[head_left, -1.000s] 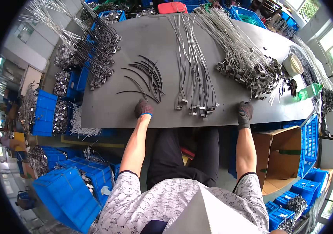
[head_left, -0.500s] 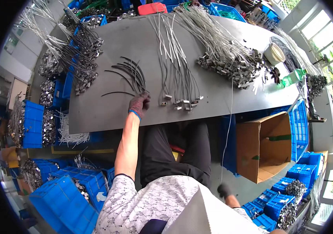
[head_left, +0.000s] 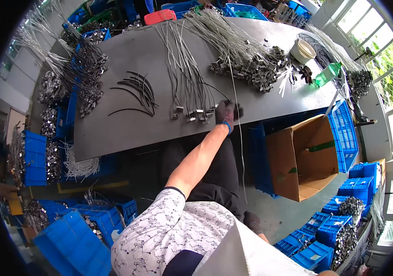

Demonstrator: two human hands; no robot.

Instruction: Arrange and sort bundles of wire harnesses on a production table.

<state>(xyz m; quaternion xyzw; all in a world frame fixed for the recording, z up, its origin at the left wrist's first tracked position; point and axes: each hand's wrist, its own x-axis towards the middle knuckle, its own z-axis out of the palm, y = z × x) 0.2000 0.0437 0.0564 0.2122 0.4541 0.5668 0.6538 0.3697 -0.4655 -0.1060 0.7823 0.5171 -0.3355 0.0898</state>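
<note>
Gloved in dark knit with a blue cuff edge, my left hand (head_left: 228, 112) is at the near edge of the desk (head_left: 113, 135). Its fingers look bent, but I cannot tell whether they pinch anything. Just left of it lie thin cables (head_left: 198, 114) with small metal connectors at their near ends; farther left, curved black tubes (head_left: 141, 87) lie loosely together. From a heap of connector-ended wires (head_left: 251, 69) beyond this hand, a long pale wire (head_left: 241, 156) runs down past its right side and hangs over the desk edge. The wire's lower end is near my right hand (head_left: 252, 221), gloved too and low beside my leg; I cannot tell whether that hand is spread or pinching. Right of my left hand, below desk level, stands a cardboard box (head_left: 281, 163); farther right, on the desk, is a green plastic bottle (head_left: 328, 74).
</note>
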